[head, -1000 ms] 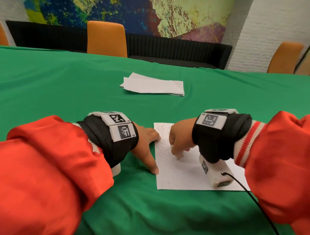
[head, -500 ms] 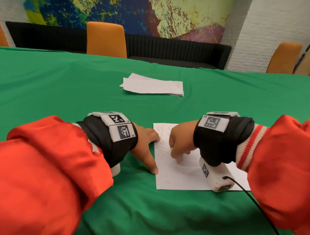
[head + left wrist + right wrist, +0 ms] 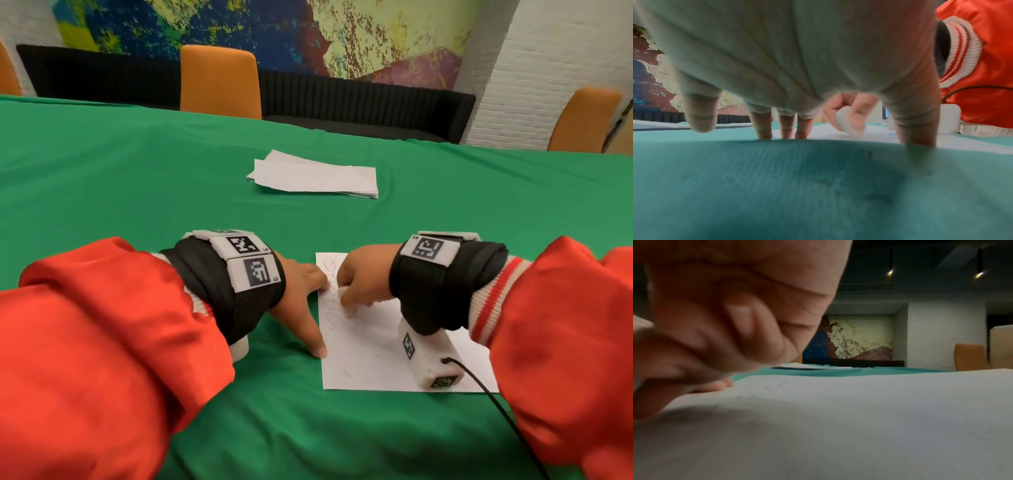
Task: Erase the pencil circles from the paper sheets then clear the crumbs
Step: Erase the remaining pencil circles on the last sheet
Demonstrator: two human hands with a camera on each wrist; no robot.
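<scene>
A white paper sheet (image 3: pixel 373 349) with faint pencil loops down its left side lies on the green tablecloth (image 3: pixel 137 178). My left hand (image 3: pixel 305 308) presses straight fingers and thumb on the sheet's left edge. My right hand (image 3: pixel 356 287) pinches a white eraser (image 3: pixel 846 120) and holds it down on the sheet near the loops. The left wrist view shows the eraser between the right thumb and fingers. In the right wrist view the curled right hand (image 3: pixel 725 331) fills the left, above the sheet (image 3: pixel 859 410).
A stack of white paper sheets (image 3: pixel 315 176) lies farther back at the table's middle. Orange chairs (image 3: pixel 219 82) stand behind the far edge, with a black bench and a painted wall. A black cable (image 3: pixel 493 394) runs from the right wrist camera.
My right hand has shifted slightly up and left along the pencil loops with the eraser. The left hand has stayed on the sheet's edge.
</scene>
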